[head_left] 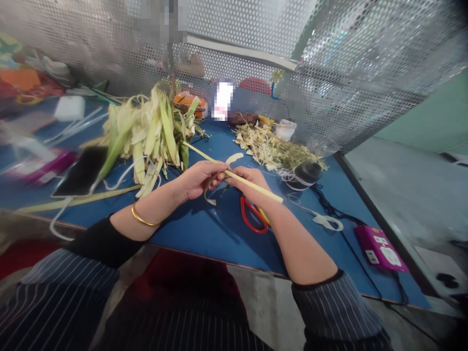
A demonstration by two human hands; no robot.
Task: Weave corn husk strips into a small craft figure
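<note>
Two things are bigger than all others before us: a perforated metal screen point(347, 97), which rises behind and closes the far side, and a blue table point(197, 248). On this table, a large pile of pale green husks point(142, 126) stands to the left, just beyond our left hand point(204, 178). To the right, a lower heap of dry scraps point(270, 146) lies near the screen. Our left hand and right hand point(252, 173) meet above the table, and between them a long pale strip point(259, 187) runs across. The left thumb and fingertips are closed on it in a pinch. The right fingers are bent under the strip, but we cannot tell if they also grip it. On the left lies a dark phone point(80, 170), touched by husks and joined with a white cable. At the right edge we see a magenta power box point(378, 246); its dark cords cross this side. Nearer is a black spool point(307, 174) with loose thread. The red handle point(243, 212) is partly hidden by our right forearm. Smallest, a curled piece point(234, 158) sticks up beyond the fingers.
</note>
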